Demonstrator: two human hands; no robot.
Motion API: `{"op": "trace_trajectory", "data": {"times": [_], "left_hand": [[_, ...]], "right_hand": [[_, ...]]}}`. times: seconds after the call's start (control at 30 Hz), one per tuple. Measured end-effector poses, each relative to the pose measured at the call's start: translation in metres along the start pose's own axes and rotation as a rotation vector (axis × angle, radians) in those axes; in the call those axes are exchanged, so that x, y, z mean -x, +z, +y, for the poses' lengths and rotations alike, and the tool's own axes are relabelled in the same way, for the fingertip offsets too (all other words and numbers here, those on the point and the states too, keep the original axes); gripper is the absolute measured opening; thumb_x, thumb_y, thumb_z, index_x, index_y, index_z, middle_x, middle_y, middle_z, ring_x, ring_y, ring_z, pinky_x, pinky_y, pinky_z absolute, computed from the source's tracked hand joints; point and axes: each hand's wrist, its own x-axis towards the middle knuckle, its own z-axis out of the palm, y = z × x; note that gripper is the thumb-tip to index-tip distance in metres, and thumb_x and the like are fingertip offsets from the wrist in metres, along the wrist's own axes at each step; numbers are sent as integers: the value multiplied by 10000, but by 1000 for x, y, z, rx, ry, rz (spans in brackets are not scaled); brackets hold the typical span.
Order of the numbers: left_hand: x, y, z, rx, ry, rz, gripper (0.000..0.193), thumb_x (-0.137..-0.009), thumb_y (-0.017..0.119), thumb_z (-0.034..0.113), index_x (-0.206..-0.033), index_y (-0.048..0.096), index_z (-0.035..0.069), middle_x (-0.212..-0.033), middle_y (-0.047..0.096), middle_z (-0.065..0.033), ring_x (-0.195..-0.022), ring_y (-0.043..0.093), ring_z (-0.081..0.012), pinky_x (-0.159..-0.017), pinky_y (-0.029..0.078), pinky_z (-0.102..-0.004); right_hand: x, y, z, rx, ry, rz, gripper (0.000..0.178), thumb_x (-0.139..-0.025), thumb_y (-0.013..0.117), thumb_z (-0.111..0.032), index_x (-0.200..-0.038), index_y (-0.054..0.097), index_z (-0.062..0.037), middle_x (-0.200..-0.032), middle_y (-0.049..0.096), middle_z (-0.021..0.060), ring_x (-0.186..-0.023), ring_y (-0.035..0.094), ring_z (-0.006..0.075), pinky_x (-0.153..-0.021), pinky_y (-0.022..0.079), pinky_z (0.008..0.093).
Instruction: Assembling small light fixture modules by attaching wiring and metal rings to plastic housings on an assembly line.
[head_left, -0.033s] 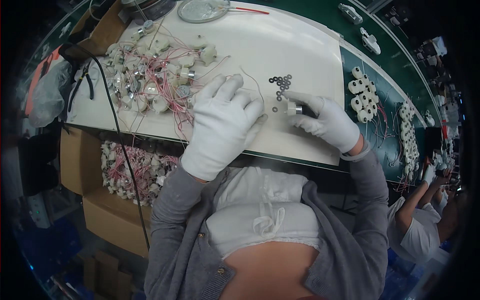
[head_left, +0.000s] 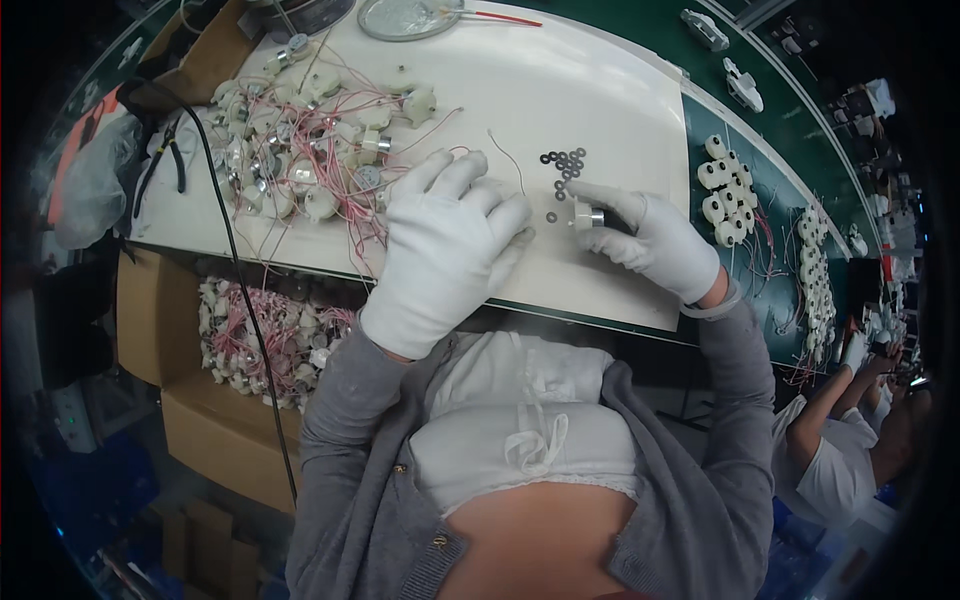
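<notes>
My right hand point(head_left: 655, 240), in a white glove, grips a small motor point(head_left: 588, 216) with a cream housing and a silver metal can between thumb and fingers. To its left, my gloved left hand point(head_left: 445, 250) hovers over the white work surface with its fingers curled together. A thin reddish wire point(head_left: 508, 160) arcs from beside its fingertips; the pinch itself is hidden by the glove. Just beyond the held motor lie several small dark rings point(head_left: 567, 168), with one ring point(head_left: 551, 217) apart from them, nearer to me.
A tangled pile of motors point(head_left: 310, 150) with pink wires covers the left side. Beyond it are pliers point(head_left: 165, 165) and a round dish point(head_left: 405, 20). Below the table edge stands a cardboard box point(head_left: 230, 435) of motors. Rows of motors point(head_left: 727, 190) lie at right, with a co-worker point(head_left: 830, 440) beyond.
</notes>
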Motion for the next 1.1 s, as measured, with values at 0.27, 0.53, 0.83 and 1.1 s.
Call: {"op": "trace_trajectory", "data": {"times": [0.27, 0.53, 0.83, 1.1], "left_hand": [[10, -3, 6, 16, -211, 46, 501, -772, 835, 342, -1199, 734, 101, -943, 741, -60, -1087, 674, -303, -900, 525, -466], [20, 5, 13, 57, -192, 121, 413, -740, 862, 321, -1103, 770, 145, -877, 711, -27, -1017, 672, -281, -891, 521, -473], [26, -1, 9, 104, -104, 114, 386, -682, 897, 310, -1013, 764, 163, -786, 637, -18, -959, 663, -276, -820, 521, -456], [17, 8, 13, 133, -66, 171, 381, -671, 897, 291, -999, 755, 157, -801, 635, -21, -906, 658, -272, -833, 521, -456]], "right_hand": [[-12, 2, -4, 161, -186, 31, 391, -911, 747, -133, -1280, 666, -32, -898, 741, 167, -769, 721, 360, -731, 571, 398], [-26, -5, -19, 597, -299, 70, 362, -807, 833, -180, -1137, 718, -85, -841, 738, 134, -758, 730, 325, -685, 575, 408], [-33, -6, -23, 637, -303, 22, 290, -808, 798, -182, -1087, 735, -135, -768, 697, 106, -709, 692, 323, -649, 549, 428], [-5, -23, -32, 783, -253, -221, 202, -812, 743, -189, -1002, 728, -119, -718, 645, 88, -672, 673, 303, -635, 531, 420]]}}
